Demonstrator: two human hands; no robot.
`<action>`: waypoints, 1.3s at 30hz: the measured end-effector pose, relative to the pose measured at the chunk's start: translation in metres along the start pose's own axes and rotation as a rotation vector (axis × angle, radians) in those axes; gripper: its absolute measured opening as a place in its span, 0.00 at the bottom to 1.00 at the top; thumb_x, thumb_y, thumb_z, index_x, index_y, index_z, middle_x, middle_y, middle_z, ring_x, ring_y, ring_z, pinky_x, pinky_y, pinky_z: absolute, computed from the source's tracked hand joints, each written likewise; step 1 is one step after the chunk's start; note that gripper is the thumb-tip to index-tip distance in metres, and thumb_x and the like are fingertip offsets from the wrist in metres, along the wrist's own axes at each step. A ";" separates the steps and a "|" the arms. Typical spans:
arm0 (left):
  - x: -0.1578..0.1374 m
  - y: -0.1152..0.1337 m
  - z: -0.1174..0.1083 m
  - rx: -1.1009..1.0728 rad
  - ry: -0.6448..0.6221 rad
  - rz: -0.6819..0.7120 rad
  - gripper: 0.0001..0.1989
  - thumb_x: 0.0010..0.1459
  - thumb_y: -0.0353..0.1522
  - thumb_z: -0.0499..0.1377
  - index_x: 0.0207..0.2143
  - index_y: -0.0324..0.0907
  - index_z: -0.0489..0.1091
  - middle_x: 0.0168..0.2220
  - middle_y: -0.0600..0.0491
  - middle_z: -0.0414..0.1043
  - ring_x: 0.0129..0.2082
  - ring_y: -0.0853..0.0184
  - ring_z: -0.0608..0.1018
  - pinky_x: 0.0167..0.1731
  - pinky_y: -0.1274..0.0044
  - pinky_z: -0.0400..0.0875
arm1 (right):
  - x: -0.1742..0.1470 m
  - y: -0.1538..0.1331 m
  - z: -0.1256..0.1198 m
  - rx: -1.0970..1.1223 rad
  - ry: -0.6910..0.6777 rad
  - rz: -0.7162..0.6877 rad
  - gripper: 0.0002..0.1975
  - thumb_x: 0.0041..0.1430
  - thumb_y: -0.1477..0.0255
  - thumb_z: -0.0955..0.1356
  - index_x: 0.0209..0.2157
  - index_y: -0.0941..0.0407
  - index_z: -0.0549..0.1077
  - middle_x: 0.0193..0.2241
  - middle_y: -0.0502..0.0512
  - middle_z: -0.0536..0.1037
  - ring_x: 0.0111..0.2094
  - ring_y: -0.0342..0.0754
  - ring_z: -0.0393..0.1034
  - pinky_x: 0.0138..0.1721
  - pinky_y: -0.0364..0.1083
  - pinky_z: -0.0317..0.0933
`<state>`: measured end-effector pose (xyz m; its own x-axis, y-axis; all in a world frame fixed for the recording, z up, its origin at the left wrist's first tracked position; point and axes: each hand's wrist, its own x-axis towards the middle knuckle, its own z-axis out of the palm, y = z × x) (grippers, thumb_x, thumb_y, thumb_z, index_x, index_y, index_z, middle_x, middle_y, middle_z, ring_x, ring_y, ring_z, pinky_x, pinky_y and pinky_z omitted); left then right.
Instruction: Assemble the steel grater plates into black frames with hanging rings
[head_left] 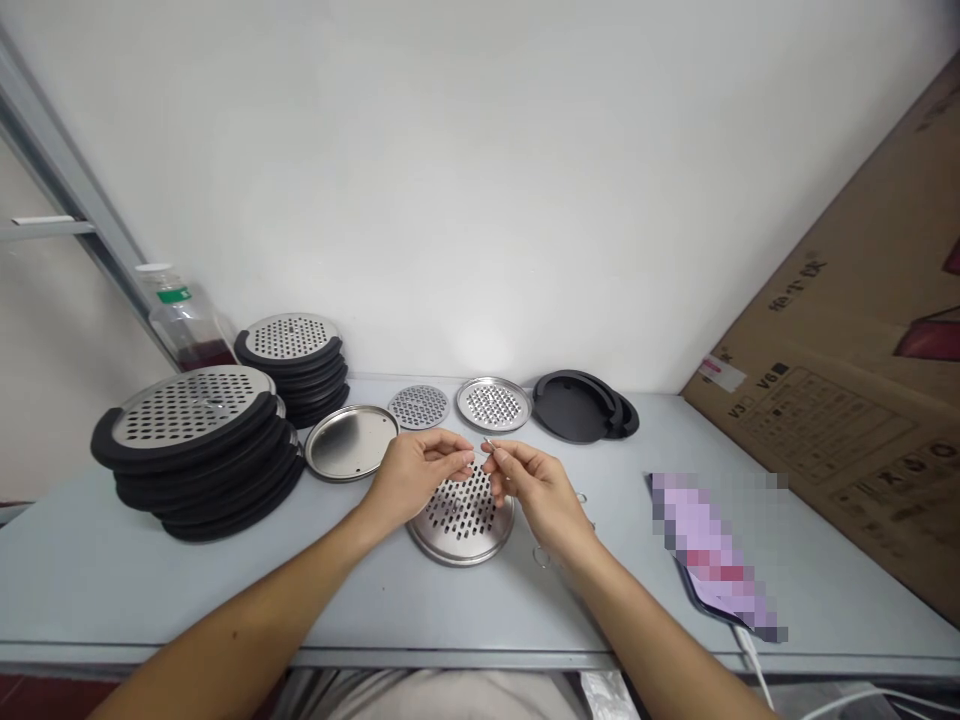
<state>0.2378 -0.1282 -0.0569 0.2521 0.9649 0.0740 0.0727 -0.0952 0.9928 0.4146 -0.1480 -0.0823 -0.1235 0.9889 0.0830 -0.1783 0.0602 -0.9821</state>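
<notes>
Both of my hands are raised close together over a round perforated metal disc (463,545) with a raised rim, lying on the table. My right hand (536,490) pinches a small, thin metal piece (489,443) between thumb and forefinger; its exact kind is too small to tell. My left hand (424,475) is closed in a pinch just to the left, and whatever lies between its fingertips cannot be made out. Partly behind my right forearm, thin wire rings (541,557) lie on the table. To the left of my left hand is a plain shallow metal dish (352,445).
Two stacks of black holders with perforated discs (199,405) (292,340) stand at left, near a bottle (184,320). Farther back lie a flat perforated disc (418,407), a rimmed one (495,404) and black trays (577,408). A cabled phone (712,560) and cardboard box (840,370) occupy the right.
</notes>
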 end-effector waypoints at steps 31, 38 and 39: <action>-0.007 -0.001 0.007 0.203 0.079 0.235 0.07 0.58 0.34 0.60 0.34 0.42 0.77 0.34 0.53 0.76 0.34 0.68 0.78 0.35 0.79 0.72 | -0.005 -0.007 0.012 0.011 -0.183 0.082 0.13 0.58 0.62 0.69 0.37 0.58 0.73 0.29 0.52 0.76 0.24 0.41 0.69 0.28 0.43 0.65; -0.006 -0.001 0.004 0.146 0.051 0.176 0.09 0.55 0.34 0.63 0.38 0.40 0.77 0.30 0.53 0.76 0.31 0.68 0.77 0.34 0.78 0.72 | -0.003 -0.006 0.007 0.129 -0.235 0.155 0.12 0.56 0.64 0.70 0.36 0.59 0.75 0.28 0.52 0.76 0.23 0.41 0.69 0.28 0.43 0.64; -0.006 -0.001 0.004 0.137 0.039 0.186 0.09 0.55 0.34 0.63 0.38 0.40 0.77 0.30 0.53 0.76 0.31 0.68 0.77 0.33 0.78 0.72 | -0.003 -0.006 0.007 0.144 -0.236 0.160 0.12 0.56 0.64 0.71 0.36 0.59 0.75 0.28 0.52 0.76 0.23 0.41 0.69 0.28 0.43 0.64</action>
<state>0.2404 -0.1346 -0.0591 0.2356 0.9363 0.2605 0.1599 -0.3018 0.9399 0.4096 -0.1522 -0.0753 -0.3814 0.9243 -0.0174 -0.2724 -0.1303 -0.9533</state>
